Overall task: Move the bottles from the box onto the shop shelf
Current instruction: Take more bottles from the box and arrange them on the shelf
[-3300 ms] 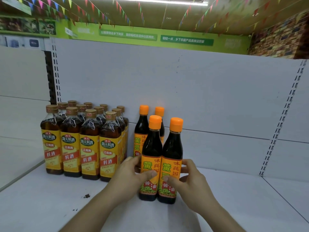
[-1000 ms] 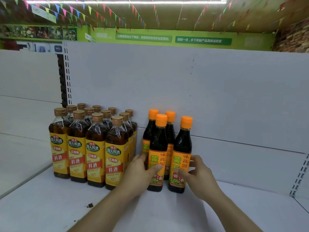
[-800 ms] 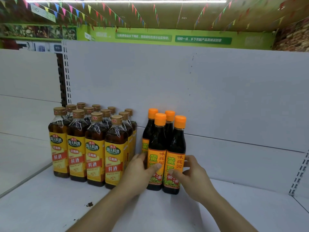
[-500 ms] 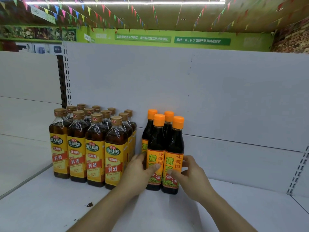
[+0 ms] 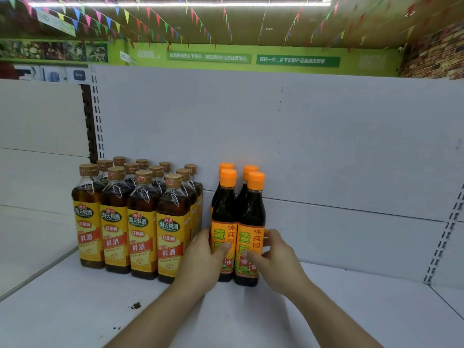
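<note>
cooking-wine block (image 5: 140,222): stands left, just beside | left hand (image 5: 200,259): curled round left front bottle (image 5: 224,222), thumb on label | right front bottle (image 5: 251,229): touches its neighbour, gripped by right hand (image 5: 278,259) | both: on shelf (image 5: 351,310), long axes upright, caps up, labels outward | advice: push low, bases flat, square with back pair

Yellow labels on the brown-capped bottles (image 5: 140,222) are reading 海天料酒 and 料酒, the orange-capped bottles (image 5: 249,214) are showing 味莼园 plus a partly covered 黄豆酱油, and a green sign (image 5: 298,61) up top is saying 轻轻一点,乡下农副产品直接送到家.
</note>
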A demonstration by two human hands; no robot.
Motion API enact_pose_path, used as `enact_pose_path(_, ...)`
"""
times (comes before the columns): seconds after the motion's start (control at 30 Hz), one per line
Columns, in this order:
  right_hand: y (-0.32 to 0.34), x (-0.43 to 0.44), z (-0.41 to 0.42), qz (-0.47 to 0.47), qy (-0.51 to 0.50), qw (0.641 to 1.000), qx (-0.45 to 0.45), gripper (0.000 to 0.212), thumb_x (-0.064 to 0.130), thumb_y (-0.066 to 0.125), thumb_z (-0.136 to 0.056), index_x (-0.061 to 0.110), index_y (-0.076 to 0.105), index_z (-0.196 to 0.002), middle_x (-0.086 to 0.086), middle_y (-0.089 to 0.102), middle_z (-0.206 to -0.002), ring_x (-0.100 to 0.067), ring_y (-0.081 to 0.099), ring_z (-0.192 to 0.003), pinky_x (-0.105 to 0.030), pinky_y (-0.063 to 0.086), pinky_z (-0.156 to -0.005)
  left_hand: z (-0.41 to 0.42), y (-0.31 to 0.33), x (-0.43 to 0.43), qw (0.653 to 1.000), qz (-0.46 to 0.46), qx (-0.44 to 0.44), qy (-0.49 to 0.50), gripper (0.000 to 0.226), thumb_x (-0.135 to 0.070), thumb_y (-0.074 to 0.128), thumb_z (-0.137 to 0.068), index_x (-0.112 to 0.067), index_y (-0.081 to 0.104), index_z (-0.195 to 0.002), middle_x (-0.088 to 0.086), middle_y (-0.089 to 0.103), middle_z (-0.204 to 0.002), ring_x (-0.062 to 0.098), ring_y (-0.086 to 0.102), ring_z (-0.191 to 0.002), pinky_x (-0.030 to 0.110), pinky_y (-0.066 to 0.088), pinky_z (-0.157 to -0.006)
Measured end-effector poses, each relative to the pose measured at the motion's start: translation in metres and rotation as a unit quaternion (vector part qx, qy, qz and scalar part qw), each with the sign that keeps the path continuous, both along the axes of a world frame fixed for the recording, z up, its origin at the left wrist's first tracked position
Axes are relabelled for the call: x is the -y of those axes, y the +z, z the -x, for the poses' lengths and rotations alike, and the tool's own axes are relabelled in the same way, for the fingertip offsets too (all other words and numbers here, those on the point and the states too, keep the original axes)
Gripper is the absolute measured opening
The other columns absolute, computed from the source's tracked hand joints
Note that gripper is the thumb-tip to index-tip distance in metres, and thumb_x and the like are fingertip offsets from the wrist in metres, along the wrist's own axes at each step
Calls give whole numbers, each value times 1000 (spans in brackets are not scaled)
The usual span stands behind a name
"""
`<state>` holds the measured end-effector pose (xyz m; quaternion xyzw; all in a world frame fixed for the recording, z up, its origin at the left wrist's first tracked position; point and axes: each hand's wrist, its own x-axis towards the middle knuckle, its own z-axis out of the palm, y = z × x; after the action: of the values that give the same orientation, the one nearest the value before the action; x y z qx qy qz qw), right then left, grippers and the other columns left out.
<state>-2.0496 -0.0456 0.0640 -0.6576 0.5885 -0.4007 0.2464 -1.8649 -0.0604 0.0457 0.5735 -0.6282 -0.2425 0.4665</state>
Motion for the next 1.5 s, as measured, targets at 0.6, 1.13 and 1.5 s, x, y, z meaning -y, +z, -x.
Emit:
enact_pose_path(0.6,-2,2,-21,5,-21,1000,-13,49,36,72,-94,25,51,-137,18,60,-108,-6,66,-93,-10,45,-65,-2,11,-12,999,-14,-10,29,37,-38,60,-101,-31,53,-136,-12,63,-128,14,61,-119,43,52,-103)
enact_pose_path(1.13,-6,-9,-31,-39,-103,993,-39,57,55,68,-92,24,51,-138,4,67,-127,-15,66,-102,-31,57,-81,-17,9,-19,992,-119,-1,-53,39,-30,64,-98,-32,51,-135,-9,66,-127,16,62,-115,35,50,-95)
enact_pose_path(1.5,-9,-28,-42,-112,-172,979,-12,61,60,68,-90,20,53,-133,5,66,-108,-13,67,-94,-30,54,-76,-49,4,-44,980,-137,5,-144,50,-33,56,-103,-29,39,-150,-18,49,-118,6,48,-107,27,39,-91)
